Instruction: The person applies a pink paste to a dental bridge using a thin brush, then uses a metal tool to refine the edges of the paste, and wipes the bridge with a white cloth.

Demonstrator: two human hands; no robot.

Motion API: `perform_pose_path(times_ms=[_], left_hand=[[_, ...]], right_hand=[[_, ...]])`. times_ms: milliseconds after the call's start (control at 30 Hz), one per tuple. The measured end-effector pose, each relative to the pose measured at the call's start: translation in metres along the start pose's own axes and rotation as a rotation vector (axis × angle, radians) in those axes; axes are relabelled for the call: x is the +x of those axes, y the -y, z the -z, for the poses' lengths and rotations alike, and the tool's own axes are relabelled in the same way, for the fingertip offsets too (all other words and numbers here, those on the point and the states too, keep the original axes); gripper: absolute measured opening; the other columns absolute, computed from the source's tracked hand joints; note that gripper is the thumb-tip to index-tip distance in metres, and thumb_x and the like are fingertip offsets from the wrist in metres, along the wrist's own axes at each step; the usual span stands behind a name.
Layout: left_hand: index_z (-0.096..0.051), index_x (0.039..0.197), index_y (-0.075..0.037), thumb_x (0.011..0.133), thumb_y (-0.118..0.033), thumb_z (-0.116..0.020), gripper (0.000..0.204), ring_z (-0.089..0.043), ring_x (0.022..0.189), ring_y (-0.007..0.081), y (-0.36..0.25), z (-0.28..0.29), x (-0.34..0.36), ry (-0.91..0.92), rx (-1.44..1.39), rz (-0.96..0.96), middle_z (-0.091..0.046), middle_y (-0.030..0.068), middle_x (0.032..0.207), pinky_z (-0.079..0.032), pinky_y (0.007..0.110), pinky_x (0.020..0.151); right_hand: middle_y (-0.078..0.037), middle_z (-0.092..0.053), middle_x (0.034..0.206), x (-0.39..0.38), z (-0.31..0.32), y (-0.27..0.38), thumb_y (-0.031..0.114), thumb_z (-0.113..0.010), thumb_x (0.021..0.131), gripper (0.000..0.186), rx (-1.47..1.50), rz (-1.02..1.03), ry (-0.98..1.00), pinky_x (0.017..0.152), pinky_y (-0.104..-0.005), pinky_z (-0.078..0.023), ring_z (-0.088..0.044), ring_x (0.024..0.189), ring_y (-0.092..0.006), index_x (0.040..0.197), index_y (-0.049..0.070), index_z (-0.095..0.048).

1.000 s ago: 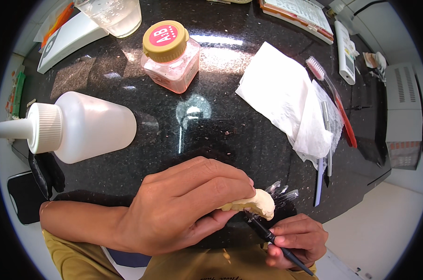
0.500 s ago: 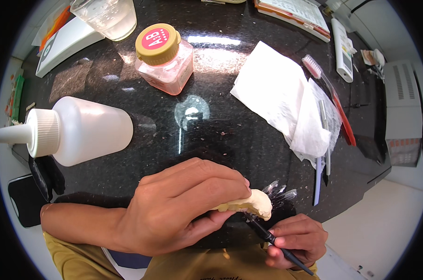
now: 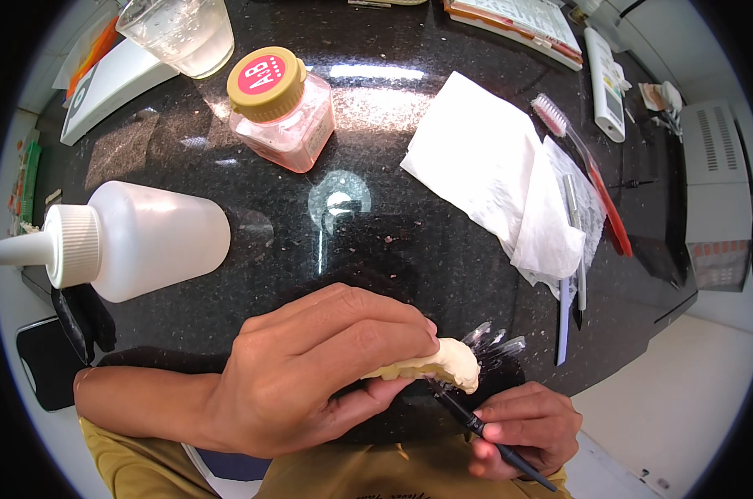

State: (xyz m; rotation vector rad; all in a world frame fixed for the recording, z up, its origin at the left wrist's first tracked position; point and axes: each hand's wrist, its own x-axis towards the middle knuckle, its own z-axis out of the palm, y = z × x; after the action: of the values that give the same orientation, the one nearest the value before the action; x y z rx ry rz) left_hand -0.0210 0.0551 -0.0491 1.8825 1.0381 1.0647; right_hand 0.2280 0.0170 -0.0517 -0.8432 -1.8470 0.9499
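A cream-coloured, curved dental cast (image 3: 452, 363) is pinched between the thumb and fingers of my left hand (image 3: 318, 366), low over the dark worktop. Its far end juts out past my fingertips, while the rest is covered by my hand. My right hand (image 3: 533, 428) grips a slim black pen-like tool (image 3: 458, 409) close to its middle. The tip of that tool meets the underside of the cast; its exact end is too small to make out. Whitish wet smears (image 3: 494, 343) mark the worktop just beyond the cast.
A white nozzle bottle (image 3: 156, 239) is at left, a gold-lidded jar of pink material (image 3: 289, 125) and a glass (image 3: 181, 37) farther back. Folded white tissue (image 3: 484, 158), a red-handled toothbrush (image 3: 597, 179) and slim tools (image 3: 563, 324) lie right. A phone (image 3: 52, 362) sits at the left edge.
The whole view has shifted slightly, with bottle, jar and glass appearing a little farther left. Both hands keep their grips, and the tool tip stays against the cast.
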Motion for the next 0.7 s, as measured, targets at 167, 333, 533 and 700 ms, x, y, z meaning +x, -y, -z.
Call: perform_pose_path(times_ms=[167, 333, 533, 700], left_hand=[[-0.067, 0.100, -0.001, 0.067, 0.004, -0.082, 0.036, -0.071, 0.082, 0.0216, 0.000, 0.000, -0.001, 0.006, 0.007, 0.000, -0.072, 0.0165, 0.096, -0.058, 0.028, 0.067], [-0.067, 0.100, -0.001, 0.067, 0.004, -0.082, 0.037, -0.071, 0.082, 0.0218, 0.000, 0.001, -0.001, 0.004, 0.010, -0.007, -0.072, 0.0167, 0.096, -0.057, 0.028, 0.067], [-0.066, 0.099, 0.000, 0.064, 0.004, -0.082, 0.039, -0.068, 0.082, 0.0217, -0.002, 0.003, -0.002, 0.002, 0.025, 0.006, -0.070, 0.0174, 0.095, -0.054, 0.028, 0.067], [-0.063, 0.099, 0.001, 0.063, 0.004, -0.081, 0.041, -0.067, 0.081, 0.0209, 0.002, 0.002, 0.000, 0.003, 0.057, -0.037, -0.067, 0.0180, 0.094, -0.052, 0.028, 0.069]], right_hand=[[-0.016, -0.068, 0.078, -0.001, 0.000, 0.001, 0.005, -0.085, 0.070, 0.027, -0.002, -0.006, -0.004, 0.055, -0.0274, -0.057, -0.068, 0.060, -0.0220, 0.087, -0.002, -0.066], [-0.015, -0.065, 0.082, -0.005, 0.007, -0.002, 0.004, -0.078, 0.075, 0.022, 0.059, 0.035, 0.031, 0.056, -0.0275, -0.058, -0.068, 0.060, -0.0221, 0.092, -0.002, -0.065], [-0.013, -0.063, 0.085, -0.014, 0.020, 0.009, 0.003, -0.071, 0.077, 0.020, 0.020, -0.059, 0.013, 0.054, -0.0272, -0.057, -0.068, 0.061, -0.0207, 0.096, 0.000, -0.064], [-0.014, -0.068, 0.074, -0.015, 0.018, 0.007, -0.003, -0.078, 0.068, 0.022, -0.065, -0.237, -0.081, 0.049, -0.0247, -0.052, -0.066, 0.057, -0.0188, 0.086, -0.001, -0.065]])
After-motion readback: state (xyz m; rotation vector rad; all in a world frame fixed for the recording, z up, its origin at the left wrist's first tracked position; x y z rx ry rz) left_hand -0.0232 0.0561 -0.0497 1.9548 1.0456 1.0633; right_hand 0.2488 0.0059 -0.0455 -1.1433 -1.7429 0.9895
